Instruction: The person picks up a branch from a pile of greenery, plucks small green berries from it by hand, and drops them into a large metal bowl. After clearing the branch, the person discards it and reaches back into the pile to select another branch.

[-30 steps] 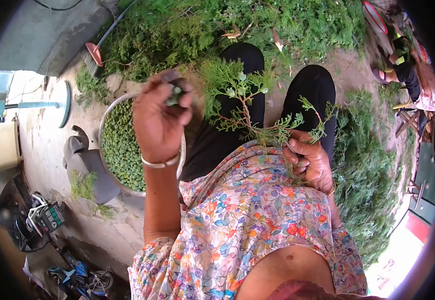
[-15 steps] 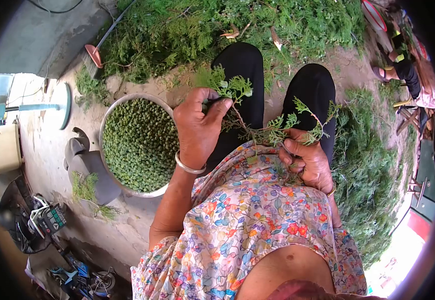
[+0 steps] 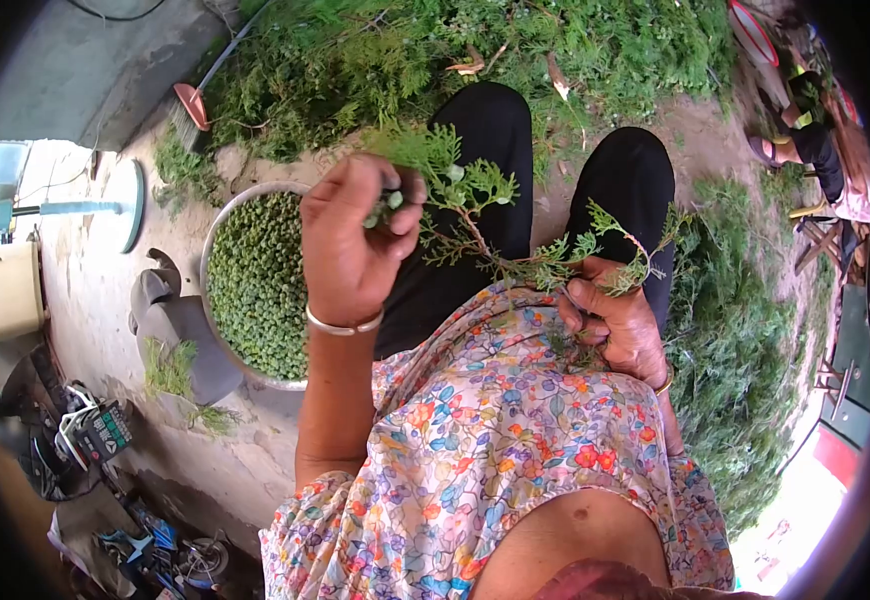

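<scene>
My left hand is raised near the round metal basin, its fingers curled round a few small green cones. The basin is heaped with similar green cones. In front of my body, my right hand grips the stem end of a leafy green sprig. The sprig stretches left over my lap, and its tip, with pale green cones on it, lies just right of my left hand. Part of the stem is hidden by my right fingers.
Cut green branches cover the ground ahead, with more on the right. A grey stool-like object, a broom and a fan stand left. A person sits at the far right.
My left hand has moved left, away from the sprig, and green cones now show in its fingers. My right hand has stayed in place on the sprig.
</scene>
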Available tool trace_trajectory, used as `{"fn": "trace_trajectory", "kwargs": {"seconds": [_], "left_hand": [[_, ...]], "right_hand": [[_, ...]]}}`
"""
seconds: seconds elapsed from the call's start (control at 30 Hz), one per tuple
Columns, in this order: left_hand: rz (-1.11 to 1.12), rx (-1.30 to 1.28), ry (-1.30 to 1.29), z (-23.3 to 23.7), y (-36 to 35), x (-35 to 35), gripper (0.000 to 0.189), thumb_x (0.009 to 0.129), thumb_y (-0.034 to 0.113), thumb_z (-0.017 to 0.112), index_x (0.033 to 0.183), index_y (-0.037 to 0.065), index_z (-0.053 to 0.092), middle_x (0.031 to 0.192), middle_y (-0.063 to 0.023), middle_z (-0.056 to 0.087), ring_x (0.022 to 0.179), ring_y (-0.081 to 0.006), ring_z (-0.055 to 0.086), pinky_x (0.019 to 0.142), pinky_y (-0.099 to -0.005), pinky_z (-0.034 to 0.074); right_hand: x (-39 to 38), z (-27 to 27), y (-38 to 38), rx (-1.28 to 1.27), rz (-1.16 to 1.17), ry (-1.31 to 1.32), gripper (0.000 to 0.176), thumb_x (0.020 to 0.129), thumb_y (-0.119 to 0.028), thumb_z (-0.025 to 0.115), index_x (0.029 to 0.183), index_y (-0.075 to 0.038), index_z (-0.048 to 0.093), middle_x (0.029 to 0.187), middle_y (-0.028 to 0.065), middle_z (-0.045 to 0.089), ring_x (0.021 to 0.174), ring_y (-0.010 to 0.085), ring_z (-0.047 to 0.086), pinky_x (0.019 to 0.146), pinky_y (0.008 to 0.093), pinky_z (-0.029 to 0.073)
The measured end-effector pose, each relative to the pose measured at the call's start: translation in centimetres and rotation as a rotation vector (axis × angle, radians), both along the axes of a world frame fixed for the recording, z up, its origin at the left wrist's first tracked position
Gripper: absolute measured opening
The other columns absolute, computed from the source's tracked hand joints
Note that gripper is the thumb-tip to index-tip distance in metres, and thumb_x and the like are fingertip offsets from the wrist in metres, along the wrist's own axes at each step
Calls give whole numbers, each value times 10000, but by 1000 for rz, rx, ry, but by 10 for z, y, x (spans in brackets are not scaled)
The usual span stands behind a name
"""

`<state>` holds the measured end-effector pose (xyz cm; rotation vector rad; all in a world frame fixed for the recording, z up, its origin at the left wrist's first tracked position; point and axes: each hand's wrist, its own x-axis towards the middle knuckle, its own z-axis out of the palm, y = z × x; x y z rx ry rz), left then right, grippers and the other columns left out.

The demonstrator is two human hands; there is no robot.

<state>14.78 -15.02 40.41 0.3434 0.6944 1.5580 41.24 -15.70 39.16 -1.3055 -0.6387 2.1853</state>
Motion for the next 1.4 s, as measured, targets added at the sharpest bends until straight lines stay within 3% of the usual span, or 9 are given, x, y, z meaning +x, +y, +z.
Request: {"fn": "trace_trajectory", "kwargs": {"seconds": [0.13, 0.2, 0.47, 0.53, 0.67, 1.07, 1.17, 1.23, 1.4], "left_hand": [[81, -9, 552, 0, -4, 16, 79, 777, -18, 627, 855, -20, 638, 690, -69, 606, 563, -68, 506, 443, -205, 391], [190, 86, 1268, -11, -5, 19, 174, 756, -40, 642, 930, -44, 634, 710, -20, 603, 570, -40, 488, 503, -167, 379], [220, 70, 1112, -16, -5, 22, 335, 717, -51, 683, 1046, -16, 631, 837, -18, 640, 712, -51, 552, 638, -193, 456], [-6, 185, 1348, -10, -3, 13, 339, 690, -48, 705, 1016, -12, 623, 844, -44, 644, 732, -74, 573, 670, -207, 471], [-30, 263, 1422, -12, 0, 7, 287, 673, -36, 716, 939, -10, 611, 804, -70, 639, 718, -96, 584, 669, -226, 476], [-119, 124, 1412, -17, 2, 6, 216, 729, 56, 711, 892, -19, 592, 735, -110, 631, 650, -181, 600, 626, -297, 472], [-99, -10, 1283, -25, 1, 9, 176, 760, 18, 683, 899, -42, 594, 669, -46, 590, 517, -61, 494, 449, -205, 397], [-173, -174, 858, -15, -2, 11, 130, 783, 2, 643, 888, -50, 588, 644, -34, 571, 473, -43, 464, 393, -187, 352], [-148, -171, 862, -19, -6, 9, 100, 782, -23, 605, 874, -56, 586, 618, -31, 555, 457, -49, 464, 392, -191, 366]], "right_hand": [[2, -1, 1, -2, 25, 25, 258, 856, -105, 613, 1064, -3, 499, 675, 81, 559, 466, 39, 359, 378, 161, 242], [3, -1, 1, -3, 36, 39, 260, 856, -107, 614, 1064, -2, 499, 672, 78, 559, 468, 37, 366, 378, 160, 241], [0, -1, 1, -5, 38, 5, 270, 856, -98, 616, 1075, 5, 498, 674, 66, 552, 509, 50, 416, 382, 161, 248], [0, 1, 0, -6, 42, -14, 272, 856, -94, 615, 1080, 6, 497, 678, 66, 552, 518, 54, 427, 385, 163, 250], [0, -2, 0, -4, 62, -11, 275, 863, -86, 608, 1096, 5, 495, 685, 64, 554, 527, 58, 432, 397, 167, 251], [0, 0, 2, -5, 98, -38, 296, 876, -125, 603, 1125, -14, 489, 688, 65, 560, 515, 43, 415, 411, 163, 258], [-6, 1, 0, 40, 59, -58, 269, 829, -173, 659, 1004, -12, 533, 610, 65, 538, 411, 24, 301, 366, 166, 218], [-1, 0, 2, 22, 86, -46, 266, 856, -148, 624, 1057, -17, 510, 651, 64, 548, 461, 31, 359, 389, 164, 240], [0, 0, 0, 24, 138, -47, 259, 888, -117, 574, 1103, -10, 477, 687, 64, 556, 500, 41, 414, 408, 164, 267]]}}
